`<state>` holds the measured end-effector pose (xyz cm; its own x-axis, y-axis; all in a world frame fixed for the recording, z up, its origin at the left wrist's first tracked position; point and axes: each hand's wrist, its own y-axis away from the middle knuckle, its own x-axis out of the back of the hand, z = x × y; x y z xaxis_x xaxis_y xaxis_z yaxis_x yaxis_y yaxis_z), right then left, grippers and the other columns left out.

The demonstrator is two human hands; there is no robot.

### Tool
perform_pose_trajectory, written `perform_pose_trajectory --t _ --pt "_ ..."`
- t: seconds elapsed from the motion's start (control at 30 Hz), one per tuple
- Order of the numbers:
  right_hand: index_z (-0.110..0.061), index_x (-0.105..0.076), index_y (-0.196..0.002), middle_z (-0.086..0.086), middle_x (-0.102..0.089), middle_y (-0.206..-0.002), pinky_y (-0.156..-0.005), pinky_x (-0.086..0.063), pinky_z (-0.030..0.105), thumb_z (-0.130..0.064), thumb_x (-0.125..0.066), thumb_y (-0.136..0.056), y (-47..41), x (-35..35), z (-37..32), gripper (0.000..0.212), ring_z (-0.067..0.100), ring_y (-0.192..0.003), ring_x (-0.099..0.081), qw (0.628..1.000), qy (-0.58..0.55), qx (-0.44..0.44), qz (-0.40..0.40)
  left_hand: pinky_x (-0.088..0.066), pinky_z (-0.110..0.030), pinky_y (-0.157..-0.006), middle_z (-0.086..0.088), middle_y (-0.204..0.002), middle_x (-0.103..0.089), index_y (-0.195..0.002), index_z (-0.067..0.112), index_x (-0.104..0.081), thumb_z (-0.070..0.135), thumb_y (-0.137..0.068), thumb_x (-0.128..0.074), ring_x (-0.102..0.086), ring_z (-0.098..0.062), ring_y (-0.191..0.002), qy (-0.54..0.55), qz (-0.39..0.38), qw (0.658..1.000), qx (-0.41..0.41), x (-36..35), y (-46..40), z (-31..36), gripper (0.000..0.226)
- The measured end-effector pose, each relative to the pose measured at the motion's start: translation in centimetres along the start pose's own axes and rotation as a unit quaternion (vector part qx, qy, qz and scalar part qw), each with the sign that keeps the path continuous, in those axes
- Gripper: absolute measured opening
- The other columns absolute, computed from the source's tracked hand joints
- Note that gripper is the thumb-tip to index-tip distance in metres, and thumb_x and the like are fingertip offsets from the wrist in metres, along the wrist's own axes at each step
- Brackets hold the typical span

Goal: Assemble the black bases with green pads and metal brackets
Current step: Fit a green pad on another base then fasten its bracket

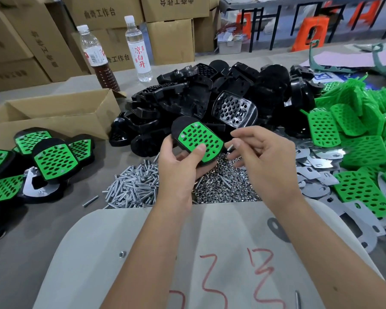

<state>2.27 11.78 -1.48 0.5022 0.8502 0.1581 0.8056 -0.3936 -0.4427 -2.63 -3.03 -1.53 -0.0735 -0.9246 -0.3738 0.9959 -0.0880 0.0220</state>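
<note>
Two hands share this step: our left hand (176,161) grips the black base (183,128), thumb pressing its green pad (201,139); beside those fingers, our right hand (261,152) pinches a bolt (230,148), which we should align squarely with the pad's corner hole.

Single head-worn wide-angle view, facing forward and down, close over the worktable (54,230)
</note>
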Motion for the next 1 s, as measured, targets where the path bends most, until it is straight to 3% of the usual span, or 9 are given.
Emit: perform_pose_trajectory --t 0.1,0.23,0.33,0.5,0.6,0.77,1.0 --pt "-0.013 -0.072 -0.100 -0.004 -0.078 -0.080 -0.060 -0.062 0.027 -0.002 -0.070 -0.098 0.2 -0.5 -0.1 0.011 0.015 -0.072 -0.076 1.000 -0.005 0.004 0.003 -0.065 -0.041 -0.075 -0.014 -0.117 -0.072 -0.128 0.016 -0.061 -0.001 -0.096 -0.071 -0.076 -0.030 -0.105 -0.019 -0.008 1.000 -0.016 -0.1 0.2 -0.1 0.038" --pt "-0.013 -0.078 -0.091 -0.009 -0.074 -0.080 -0.063 -0.063 0.041 -0.007 -0.078 -0.092 0.3 -0.9 0.0 0.006 0.020 -0.076 -0.073 0.998 0.038 0.050 0.020 -0.066 -0.045 -0.077 -0.013 -0.116 -0.074 -0.130 0.019 -0.061 -0.001 -0.094 -0.073 -0.077 -0.026 -0.104 -0.041 -0.020 0.998 -0.035 -0.4 0.4 -0.2 0.043" --pt "-0.015 -0.076 -0.087 -0.009 -0.072 -0.080 -0.060 -0.063 0.041 -0.010 -0.078 -0.092 0.3 -0.8 0.3 0.008 0.020 -0.075 -0.071 0.996 0.054 0.063 0.031 -0.065 -0.049 -0.079 -0.012 -0.115 -0.075 -0.130 0.019 -0.061 0.000 -0.094 -0.074 -0.078 -0.026 -0.102 -0.055 -0.024 0.998 -0.036 -0.4 0.4 -0.4 0.042" --pt "-0.008 -0.071 -0.086 -0.001 -0.067 -0.080 -0.060 -0.059 0.047 -0.007 -0.076 -0.093 0.2 -0.9 0.4 0.008 0.022 -0.068 -0.069 0.986 0.104 0.130 -0.015 -0.066 -0.046 -0.075 -0.012 -0.107 -0.078 -0.124 0.014 -0.062 -0.002 -0.095 -0.072 -0.079 -0.026 -0.096 -0.060 -0.024 0.997 -0.036 -0.1 0.4 -0.7 0.035" --pt "-0.006 -0.070 -0.085 -0.001 -0.064 -0.078 -0.059 -0.056 0.043 -0.005 -0.076 -0.092 0.2 -0.9 0.1 0.009 0.019 -0.068 -0.066 0.977 0.138 0.163 -0.017 -0.065 -0.042 -0.072 -0.014 -0.108 -0.077 -0.125 0.013 -0.061 -0.002 -0.095 -0.072 -0.079 -0.026 -0.095 -0.045 -0.015 0.998 -0.030 -0.1 0.4 -0.6 0.035" --pt "-0.006 -0.067 -0.080 0.001 -0.063 -0.073 -0.060 -0.049 0.040 -0.003 -0.077 -0.090 0.4 -1.1 -0.1 0.014 0.018 -0.067 -0.058 0.967 0.194 0.163 -0.015 -0.065 -0.043 -0.071 -0.014 -0.104 -0.077 -0.122 0.016 -0.061 -0.006 -0.094 -0.071 -0.079 -0.027 -0.092 -0.058 -0.016 0.997 -0.042 -0.1 0.5 -0.9 0.037" --pt "-0.005 -0.067 -0.078 0.002 -0.066 -0.072 -0.061 -0.052 0.045 -0.002 -0.077 -0.088 0.5 -1.3 -0.1 0.015 0.020 -0.067 -0.063 0.971 0.185 0.150 -0.021 -0.065 -0.046 -0.070 -0.018 -0.106 -0.076 -0.124 0.018 -0.061 -0.009 -0.092 -0.070 -0.079 -0.029 -0.091 -0.060 -0.006 0.997 -0.044 0.1 0.3 -1.1 0.042"
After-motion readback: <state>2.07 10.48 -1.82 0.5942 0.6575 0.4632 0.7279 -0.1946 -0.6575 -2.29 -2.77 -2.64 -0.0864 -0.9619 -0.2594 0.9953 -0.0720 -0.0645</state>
